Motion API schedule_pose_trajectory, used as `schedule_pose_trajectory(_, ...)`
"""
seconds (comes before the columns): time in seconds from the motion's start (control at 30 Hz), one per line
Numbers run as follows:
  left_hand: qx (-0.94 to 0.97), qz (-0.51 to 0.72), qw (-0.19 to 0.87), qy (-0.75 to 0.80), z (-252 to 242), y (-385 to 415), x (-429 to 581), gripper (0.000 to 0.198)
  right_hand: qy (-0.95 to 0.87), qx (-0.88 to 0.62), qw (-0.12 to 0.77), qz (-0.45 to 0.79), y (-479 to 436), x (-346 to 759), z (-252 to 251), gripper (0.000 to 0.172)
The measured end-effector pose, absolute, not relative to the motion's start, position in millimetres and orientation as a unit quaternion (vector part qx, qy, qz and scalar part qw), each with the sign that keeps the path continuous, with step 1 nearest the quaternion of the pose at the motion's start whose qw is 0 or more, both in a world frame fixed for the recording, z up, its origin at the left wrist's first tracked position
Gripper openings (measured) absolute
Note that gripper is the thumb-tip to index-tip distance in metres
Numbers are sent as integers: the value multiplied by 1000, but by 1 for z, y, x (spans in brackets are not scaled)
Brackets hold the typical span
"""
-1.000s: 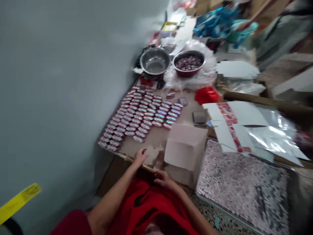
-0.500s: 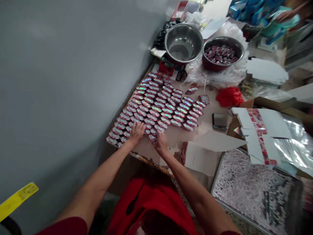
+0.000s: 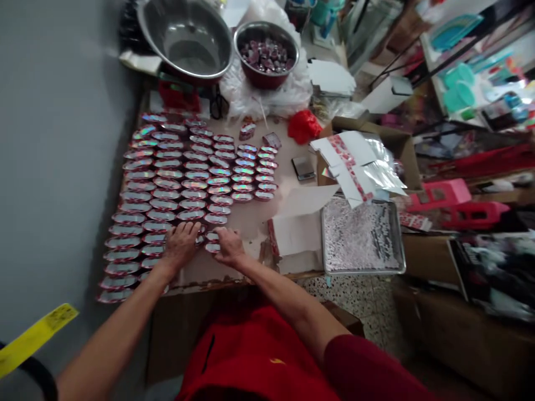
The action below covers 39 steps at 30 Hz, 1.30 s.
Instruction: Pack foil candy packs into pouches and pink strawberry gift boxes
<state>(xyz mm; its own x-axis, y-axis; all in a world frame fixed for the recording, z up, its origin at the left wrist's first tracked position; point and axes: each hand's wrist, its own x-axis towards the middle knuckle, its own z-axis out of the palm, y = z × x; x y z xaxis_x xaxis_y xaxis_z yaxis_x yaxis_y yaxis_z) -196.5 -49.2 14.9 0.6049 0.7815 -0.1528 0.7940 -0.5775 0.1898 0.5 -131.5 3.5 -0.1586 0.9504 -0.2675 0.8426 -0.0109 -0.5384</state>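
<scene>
Rows of small oval packets (image 3: 194, 184) with whitish, shiny tops and red edges stand on the table at the left. My left hand (image 3: 183, 243) lies over the front of these rows, its fingers bent onto packets, partly hiding them. Just to its right, my right hand (image 3: 228, 245) is closed at the side of two oval packets (image 3: 213, 241), thumb and fingers against their right end. A small gap with a partly hidden packet separates the hands.
A large steel bowl (image 3: 188, 42) and a bowl of small pinkish pieces (image 3: 267, 55) stand at the back. Rightward are a red bag (image 3: 304, 126), a small dark device (image 3: 303, 167), an open white box (image 3: 296, 234) and a metal tray (image 3: 401, 262). A wall borders the left.
The view has swung to the right, showing more shelves and floor. My right hand is now beside two packets, a little apart from the rows. My left hand still rests on the front packets.
</scene>
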Motion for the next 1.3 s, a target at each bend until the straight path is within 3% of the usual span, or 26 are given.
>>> schedule_pose_trajectory(0.1, 889, -39, 110, 444, 8, -53, -191, 51, -680, -657, 124, 302, -176, 42, 36, 64)
schedule_pose_trajectory(0.3, 892, -65, 92, 437, 21, -58, -183, 48, -635, -719, 144, 244, -242, 202, 87, 69)
schedule_pose_trajectory(0.43, 860, 42, 88, 502, 74, -96, -111, 60, -661, -718, 93, 196, -225, 291, 69, 60)
schedule_pose_trajectory(0.57, 866, 142, 178, 445, 102, -139, 26, 72, -716, -672, 59, 180, -202, 321, 32, 52)
schedule_pose_trajectory(0.7, 910, 25, 182, 371, 71, -141, 121, 61, -701, -699, 37, 136, -204, 327, 4, 45)
schedule_pose_trajectory(0.83, 916, -61, 156, 364, 63, -128, 148, 67, -684, -716, 46, 132, -213, 336, -9, 46)
schedule_pose_trajectory(1.03, 890, 33, 172, 422, 95, -140, 180, 74, -702, -693, 54, 156, -202, 349, -12, 30)
schedule_pose_trajectory(1.17, 887, 51, 227, 399, 54, -138, 179, 73, -708, -683, 38, 175, -196, 353, -8, 28)
schedule_pose_trajectory(1.3, 895, 17, 233, 379, 13, -128, 152, 73, -719, -676, 13, 161, -195, 353, -3, 37)
